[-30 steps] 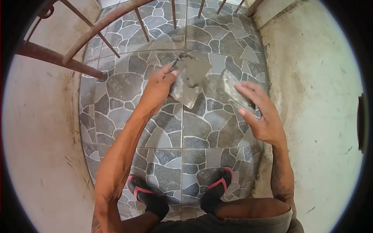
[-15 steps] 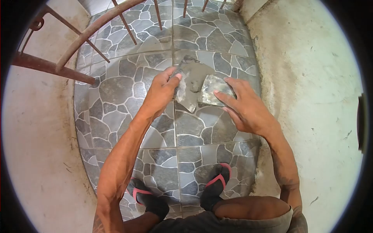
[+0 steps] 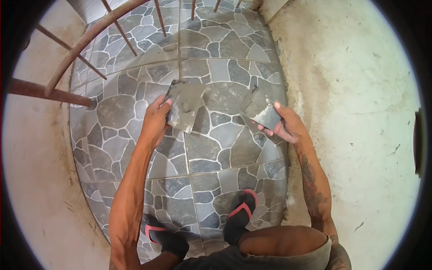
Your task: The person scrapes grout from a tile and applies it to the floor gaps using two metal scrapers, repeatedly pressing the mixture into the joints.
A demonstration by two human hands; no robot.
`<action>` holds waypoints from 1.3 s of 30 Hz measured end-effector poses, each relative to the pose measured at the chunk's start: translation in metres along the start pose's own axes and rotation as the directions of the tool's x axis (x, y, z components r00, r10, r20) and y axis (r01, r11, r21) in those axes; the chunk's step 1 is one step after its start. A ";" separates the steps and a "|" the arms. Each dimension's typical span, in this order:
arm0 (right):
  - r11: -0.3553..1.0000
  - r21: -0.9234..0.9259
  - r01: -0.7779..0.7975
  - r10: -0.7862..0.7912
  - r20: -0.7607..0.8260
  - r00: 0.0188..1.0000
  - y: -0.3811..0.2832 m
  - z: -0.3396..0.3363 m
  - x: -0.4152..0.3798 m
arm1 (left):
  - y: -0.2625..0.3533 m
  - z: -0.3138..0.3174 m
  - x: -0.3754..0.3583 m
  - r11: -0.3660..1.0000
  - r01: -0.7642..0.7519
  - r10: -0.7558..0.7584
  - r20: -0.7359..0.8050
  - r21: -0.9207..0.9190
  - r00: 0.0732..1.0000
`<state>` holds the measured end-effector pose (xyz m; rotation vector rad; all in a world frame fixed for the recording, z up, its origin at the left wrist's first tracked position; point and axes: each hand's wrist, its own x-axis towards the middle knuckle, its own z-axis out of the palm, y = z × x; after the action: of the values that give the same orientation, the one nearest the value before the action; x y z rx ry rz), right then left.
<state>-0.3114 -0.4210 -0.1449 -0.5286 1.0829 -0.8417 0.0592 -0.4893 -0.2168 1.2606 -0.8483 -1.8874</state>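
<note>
My left hand (image 3: 155,121) grips one edge of a flat square plate (image 3: 186,104), thumb on top. Wet grey cement paste covers most of that plate's upper face. Off to the right, my right hand (image 3: 289,125) is closed on a smaller flat scraper plate (image 3: 269,116), thumb on its near edge and fingers underneath. Grey paste (image 3: 256,101) lies on the scraper's far part, while the part by my fingers is barer. The two plates are apart, both held above the tiled floor.
Stone-patterned floor tiles (image 3: 216,150) run between pale walls (image 3: 346,112) on both sides. A rusty curved metal railing (image 3: 90,38) with bars stands at the upper left. My feet in pink-strapped flip-flops (image 3: 243,209) are at the bottom.
My right hand has drawn the scraper away from the left plate and turned it, so its paste-covered face now shows. The left plate carries less of a heap and appears further left.
</note>
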 end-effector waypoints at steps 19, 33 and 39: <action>-0.455 -0.879 -0.139 -0.633 0.210 0.745 -0.067 -0.107 0.135 | -0.058 -0.040 0.009 0.994 -0.009 0.007 -0.022 -0.106 1.000; -0.573 -0.815 -0.088 -0.524 0.282 0.804 -0.083 -0.093 0.146 | -0.057 -0.040 0.006 0.978 0.008 -0.010 -0.007 -0.206 1.000; -0.644 -0.764 0.047 -0.182 0.213 0.960 -0.078 -0.089 0.145 | -0.059 -0.043 0.008 0.980 -0.001 -0.003 -0.023 -0.197 1.000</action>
<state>-0.3872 -0.5825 -0.2021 -2.5334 1.6918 0.5290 0.0856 -0.4701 -0.2828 1.1588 -0.6306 -1.9023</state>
